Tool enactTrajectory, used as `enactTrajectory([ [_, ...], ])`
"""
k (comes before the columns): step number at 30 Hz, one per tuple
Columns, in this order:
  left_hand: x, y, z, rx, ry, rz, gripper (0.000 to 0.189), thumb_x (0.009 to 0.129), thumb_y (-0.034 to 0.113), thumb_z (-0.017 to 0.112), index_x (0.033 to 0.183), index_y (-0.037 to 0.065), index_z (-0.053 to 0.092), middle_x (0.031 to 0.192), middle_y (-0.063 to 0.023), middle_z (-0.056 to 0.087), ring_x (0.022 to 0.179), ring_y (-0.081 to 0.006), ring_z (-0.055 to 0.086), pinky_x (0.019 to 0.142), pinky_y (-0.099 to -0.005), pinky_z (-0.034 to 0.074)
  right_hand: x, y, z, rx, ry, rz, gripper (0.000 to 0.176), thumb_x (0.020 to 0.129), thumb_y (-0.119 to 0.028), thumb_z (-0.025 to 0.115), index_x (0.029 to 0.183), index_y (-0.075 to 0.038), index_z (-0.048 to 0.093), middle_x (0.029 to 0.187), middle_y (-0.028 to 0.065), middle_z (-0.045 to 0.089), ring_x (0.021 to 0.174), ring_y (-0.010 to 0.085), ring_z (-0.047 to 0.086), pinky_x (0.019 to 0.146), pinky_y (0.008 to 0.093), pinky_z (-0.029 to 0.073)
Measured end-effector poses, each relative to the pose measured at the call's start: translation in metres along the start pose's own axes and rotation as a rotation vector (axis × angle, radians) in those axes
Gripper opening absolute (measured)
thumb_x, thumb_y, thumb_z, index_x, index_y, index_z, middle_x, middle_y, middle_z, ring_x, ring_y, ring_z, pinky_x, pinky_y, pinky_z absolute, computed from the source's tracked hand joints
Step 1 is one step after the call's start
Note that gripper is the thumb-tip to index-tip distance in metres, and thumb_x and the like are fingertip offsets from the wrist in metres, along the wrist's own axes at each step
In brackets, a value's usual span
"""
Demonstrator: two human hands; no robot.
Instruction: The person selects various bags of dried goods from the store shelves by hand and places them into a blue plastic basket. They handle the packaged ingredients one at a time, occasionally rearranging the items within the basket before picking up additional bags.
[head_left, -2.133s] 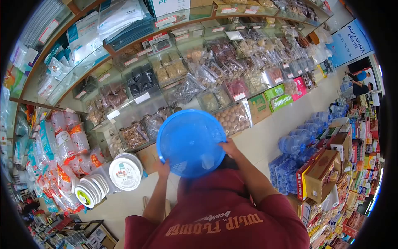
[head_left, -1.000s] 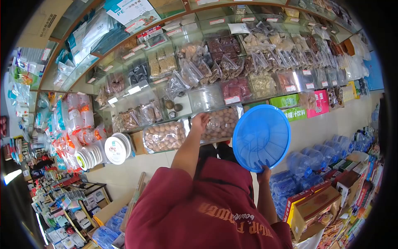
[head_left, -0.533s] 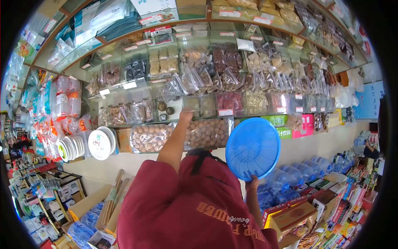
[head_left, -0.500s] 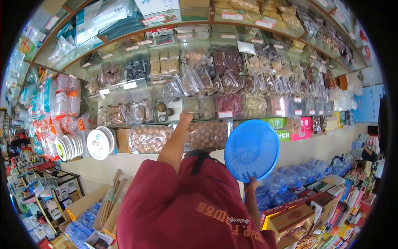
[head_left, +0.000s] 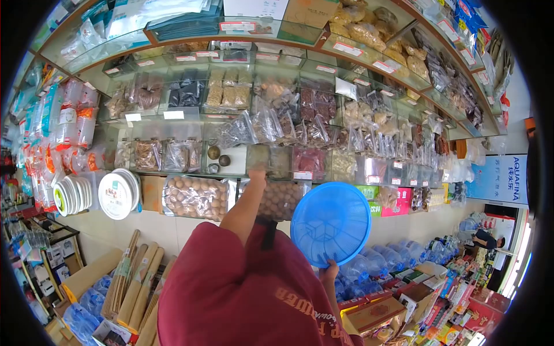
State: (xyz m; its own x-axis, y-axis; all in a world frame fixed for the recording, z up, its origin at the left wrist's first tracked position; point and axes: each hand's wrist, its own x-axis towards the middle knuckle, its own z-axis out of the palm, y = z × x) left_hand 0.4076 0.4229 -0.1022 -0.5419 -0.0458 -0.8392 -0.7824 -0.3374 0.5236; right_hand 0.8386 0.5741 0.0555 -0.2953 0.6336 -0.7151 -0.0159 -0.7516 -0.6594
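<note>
My left arm reaches forward to the glass-fronted bins, and my left hand [head_left: 255, 174] is at the front edge of a clear bin [head_left: 278, 158]. Its fingers are hidden or too small to make out. Down to the right, my right hand [head_left: 330, 270] grips the lower rim of a round blue plastic basket [head_left: 330, 222], which is tilted with its wide face toward me. Some fingers show through the mesh. Just below my left hand lies a bag of round brown goods [head_left: 281, 199]; a second bag, of paler round goods [head_left: 195, 198], is beside it.
Shelves of bagged dry goods [head_left: 231, 95] curve across the front. White round lids [head_left: 116, 196] stand at the left. Brown rolls [head_left: 134, 282] lean at lower left. Water bottles [head_left: 375, 262] and cartons [head_left: 375, 314] crowd the lower right. Another person [head_left: 487, 239] is at far right.
The view has swung, so the shelves sit lower and further left. My left hand stays at the same bin edge. My right hand still holds the basket in nearly the same place.
</note>
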Motion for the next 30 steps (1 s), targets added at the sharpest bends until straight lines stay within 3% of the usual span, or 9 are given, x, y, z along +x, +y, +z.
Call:
enactTrajectory([
  [5, -0.036, 0.004, -0.003, -0.070, 0.104, -0.046, 0.018, 0.075, 0.017, 0.066, 0.088, 0.009, 0.058, 0.068, -0.0020, 0.055, 0.056, -0.0129, 0.048, 0.048, -0.0312, 0.038, -0.025, -0.009, 0.040, -0.063, 0.107, -0.103, 0.050, 0.069, 0.002, 0.047, 0.118, 0.003, 0.043, 0.112, 0.0147, 0.052, 0.100, 0.0306, 0.054, 0.083, 0.0446, 0.047],
  [8, -0.031, -0.022, -0.042, 0.263, 0.108, 0.142, 0.010, 0.074, 0.012, 0.066, 0.080, 0.006, 0.062, 0.070, -0.0029, 0.059, 0.059, -0.0126, 0.052, 0.052, -0.0296, 0.041, -0.015, -0.003, 0.035, -0.015, 0.054, -0.079, 0.058, 0.067, 0.004, 0.047, 0.125, 0.002, 0.040, 0.115, 0.0155, 0.050, 0.101, 0.0329, 0.054, 0.084, 0.0496, 0.050],
  [10, -0.036, -0.030, -0.078, 0.305, -0.129, 0.217, 0.008, 0.072, 0.007, 0.066, 0.079, 0.005, 0.067, 0.072, -0.0028, 0.063, 0.060, -0.0115, 0.054, 0.052, -0.0279, 0.042, -0.007, -0.001, 0.034, -0.022, 0.091, -0.037, 0.057, 0.068, 0.004, 0.047, 0.125, 0.002, 0.041, 0.114, 0.0154, 0.051, 0.100, 0.0328, 0.055, 0.083, 0.0489, 0.050],
  [13, -0.076, -0.007, -0.122, 0.444, -0.076, 0.134, 0.016, 0.071, 0.004, 0.066, 0.086, 0.005, 0.069, 0.071, -0.0024, 0.064, 0.056, -0.0100, 0.054, 0.050, -0.0252, 0.041, -0.010, -0.002, 0.063, -0.036, 0.119, 0.004, 0.054, 0.070, 0.003, 0.048, 0.123, 0.002, 0.042, 0.111, 0.0155, 0.053, 0.096, 0.0328, 0.057, 0.079, 0.0465, 0.051],
  [17, -0.093, 0.008, -0.146, 0.350, -0.239, 0.105, 0.016, 0.073, 0.002, 0.064, 0.088, 0.001, 0.068, 0.066, -0.0022, 0.061, 0.051, -0.0079, 0.049, 0.046, -0.0220, 0.037, 0.009, -0.006, 0.060, -0.054, 0.033, 0.040, 0.054, 0.072, 0.000, 0.047, 0.125, 0.000, 0.038, 0.115, 0.0169, 0.050, 0.100, 0.0353, 0.055, 0.080, 0.0506, 0.050],
  [18, -0.100, 0.015, -0.146, 0.273, -0.353, 0.066, 0.015, 0.073, 0.001, 0.064, 0.087, 0.000, 0.068, 0.065, -0.0023, 0.059, 0.051, -0.0076, 0.048, 0.046, -0.0214, 0.036, 0.010, -0.010, 0.066, -0.071, 0.010, 0.040, 0.052, 0.072, 0.000, 0.047, 0.124, 0.000, 0.039, 0.114, 0.0168, 0.051, 0.100, 0.0347, 0.056, 0.078, 0.0494, 0.051],
  [23, -0.161, 0.055, -0.126, 0.206, -0.401, 0.144, 0.010, 0.074, -0.003, 0.058, 0.080, -0.001, 0.065, 0.065, -0.0026, 0.059, 0.053, -0.0087, 0.049, 0.049, -0.0217, 0.036, 0.013, -0.034, 0.103, -0.197, 0.028, -0.023, 0.048, 0.073, -0.001, 0.047, 0.120, 0.000, 0.043, 0.106, 0.0149, 0.054, 0.091, 0.0297, 0.059, 0.067, 0.0410, 0.054],
  [25, -0.168, 0.056, -0.122, 0.073, -0.389, 0.241, 0.008, 0.073, -0.003, 0.057, 0.077, 0.000, 0.063, 0.062, -0.0001, 0.055, 0.051, -0.0067, 0.045, 0.046, -0.0201, 0.034, 0.025, -0.039, 0.106, -0.294, 0.008, -0.027, 0.041, 0.072, 0.000, 0.049, 0.113, 0.002, 0.046, 0.090, 0.0112, 0.058, 0.069, 0.0222, 0.061, 0.053, 0.0300, 0.052],
  [30, -0.197, 0.052, -0.084, 0.021, -0.505, 0.337, 0.010, 0.072, -0.004, 0.056, 0.075, 0.003, 0.062, 0.064, -0.0001, 0.056, 0.053, -0.0072, 0.049, 0.049, -0.0205, 0.038, 0.061, -0.049, 0.107, -0.423, -0.058, -0.017, 0.033, 0.073, -0.002, 0.051, 0.105, 0.002, 0.051, 0.084, 0.0082, 0.059, 0.065, 0.0184, 0.060, 0.050, 0.0278, 0.050],
])
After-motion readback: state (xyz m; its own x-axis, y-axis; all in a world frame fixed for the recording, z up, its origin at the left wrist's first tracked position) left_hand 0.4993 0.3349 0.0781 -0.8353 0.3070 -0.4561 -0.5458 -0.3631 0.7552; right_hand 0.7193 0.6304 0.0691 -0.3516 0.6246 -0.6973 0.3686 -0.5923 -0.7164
